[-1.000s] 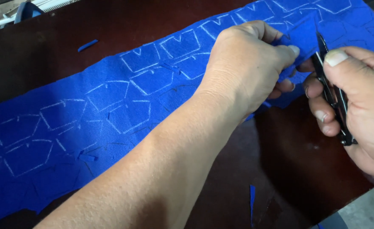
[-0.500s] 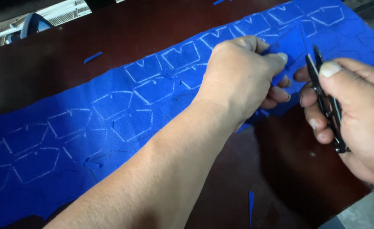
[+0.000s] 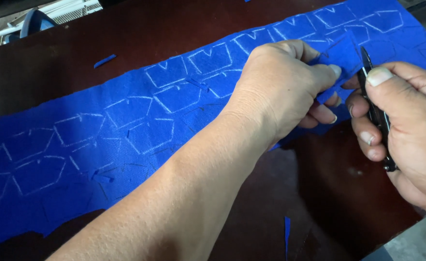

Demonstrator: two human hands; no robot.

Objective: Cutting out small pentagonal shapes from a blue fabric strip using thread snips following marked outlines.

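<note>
You are pinching a fold of the cloth (image 3: 140, 130) with your left hand (image 3: 280, 92), thumb and fingers closed tight on the blue fabric near its right end. Your right hand (image 3: 406, 130) is wrapped shut around the snips (image 3: 375, 108), a slim black tool, with your thumb pressing along its upper side. The tip is pointing up at the pinched fabric, just beside your left thumb; whether the blades themselves are apart or together, you cannot tell from here.

The cloth is lying as a long strip across the dark surface (image 3: 126, 38), running from the lower left up to the top right. It is carrying rows of chalked shapes, and most of them are looking whole, their outlines not yet cut free. A few short slits and loose flaps are showing along the near edge at the left.

Small blue scraps are lying about: one sliver (image 3: 104, 61) on the surface beyond the strip, another sliver (image 3: 287, 237) on the near side. Judging by that, you are only a little way in: some cutting is done, and nearly the whole run of marked shapes is waiting.
</note>
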